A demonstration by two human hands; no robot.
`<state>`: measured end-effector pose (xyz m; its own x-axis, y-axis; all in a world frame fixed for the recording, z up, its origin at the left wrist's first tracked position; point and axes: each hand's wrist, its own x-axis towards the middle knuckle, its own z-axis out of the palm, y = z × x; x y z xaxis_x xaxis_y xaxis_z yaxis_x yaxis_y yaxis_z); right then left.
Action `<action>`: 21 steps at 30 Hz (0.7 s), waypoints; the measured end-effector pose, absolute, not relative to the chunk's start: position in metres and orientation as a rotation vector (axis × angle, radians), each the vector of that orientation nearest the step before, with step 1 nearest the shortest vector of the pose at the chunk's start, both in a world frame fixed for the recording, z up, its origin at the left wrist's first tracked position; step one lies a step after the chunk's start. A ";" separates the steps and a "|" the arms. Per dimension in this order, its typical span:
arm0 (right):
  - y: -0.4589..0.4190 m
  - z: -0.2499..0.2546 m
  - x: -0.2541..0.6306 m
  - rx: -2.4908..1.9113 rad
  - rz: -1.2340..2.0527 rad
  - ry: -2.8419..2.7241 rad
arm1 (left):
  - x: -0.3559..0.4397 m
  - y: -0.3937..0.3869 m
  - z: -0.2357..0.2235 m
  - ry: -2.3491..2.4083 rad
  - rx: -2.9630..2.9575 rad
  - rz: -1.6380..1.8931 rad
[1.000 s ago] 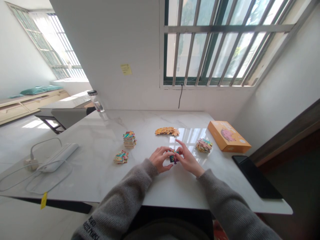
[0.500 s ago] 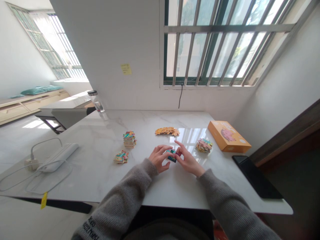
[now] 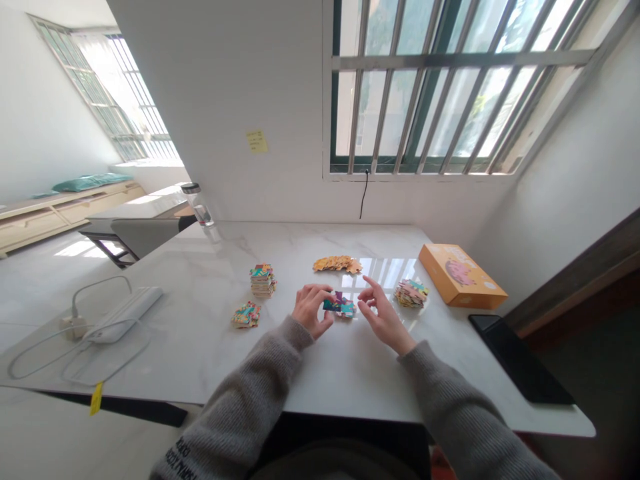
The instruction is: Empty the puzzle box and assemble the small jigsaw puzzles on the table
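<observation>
My left hand (image 3: 311,312) pinches a dark purple-and-teal jigsaw puzzle piece (image 3: 332,304) between thumb and fingers. Just right of that piece, lighter teal puzzle pieces (image 3: 348,308) lie on the white tabletop; whether they touch the held one I cannot tell. My right hand (image 3: 381,316) hovers beside them, thumb and fingers apart, holding nothing. Left of my hands stand a tall stack of puzzle pieces (image 3: 263,281) and a lower pile (image 3: 246,315). Orange-backed pieces (image 3: 337,264) spread beyond my hands, and another heap of pieces (image 3: 411,293) sits to the right.
An orange box (image 3: 463,275) lies at the right, with a flat black device (image 3: 520,360) in front of it. On the left are a white power strip (image 3: 127,313) and its looping cable. A clear bottle (image 3: 199,204) stands at the far left corner.
My right hand has let go of the dark puzzle piece and drawn off to the right. My left hand keeps the piece, and lighter teal pieces now show beside it.
</observation>
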<state>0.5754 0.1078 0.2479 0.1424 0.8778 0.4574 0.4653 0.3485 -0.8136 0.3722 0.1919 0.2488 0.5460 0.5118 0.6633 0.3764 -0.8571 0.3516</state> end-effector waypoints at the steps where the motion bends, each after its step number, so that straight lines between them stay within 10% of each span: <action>1: 0.108 0.247 0.576 -1.290 0.442 -1.498 | 0.369 0.193 0.251 0.817 2.579 1.226; 21: 0.107 0.240 0.573 -1.353 0.382 -1.642 | 0.228 0.321 0.305 1.465 2.524 0.795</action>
